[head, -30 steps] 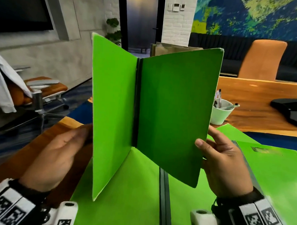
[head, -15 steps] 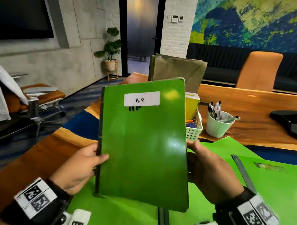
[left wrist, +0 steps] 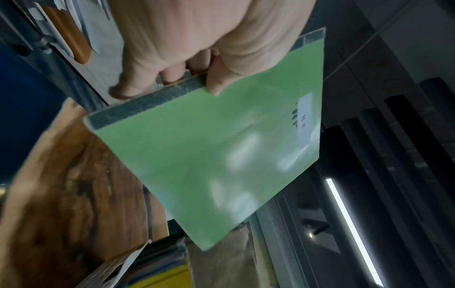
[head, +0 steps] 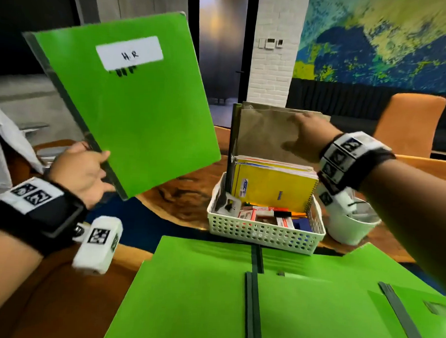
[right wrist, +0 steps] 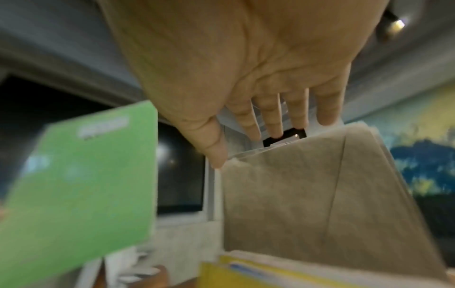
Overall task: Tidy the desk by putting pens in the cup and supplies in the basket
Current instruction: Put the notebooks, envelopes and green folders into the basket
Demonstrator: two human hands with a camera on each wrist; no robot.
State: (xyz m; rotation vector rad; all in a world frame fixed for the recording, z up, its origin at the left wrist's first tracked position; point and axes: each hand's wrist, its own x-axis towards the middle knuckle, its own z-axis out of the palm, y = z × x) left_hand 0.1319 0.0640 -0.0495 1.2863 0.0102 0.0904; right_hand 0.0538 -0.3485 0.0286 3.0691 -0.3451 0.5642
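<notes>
My left hand grips a closed green folder labelled "H.R" by its dark spine, holding it tilted in the air left of the basket. The white perforated basket holds yellow notebooks, small boxes and upright brown envelopes. My right hand reaches over the basket with straight fingers at the top edge of the envelopes. The white pen cup stands right of the basket, partly hidden by my right wrist.
Several open green folders lie on the wooden desk in front of the basket. An orange chair stands behind the desk at the right. Another chair with a white garment is at the left.
The folder was closed, then my right hand let go of it and reached to the envelopes in the basket. My left hand alone swung the folder up and left.
</notes>
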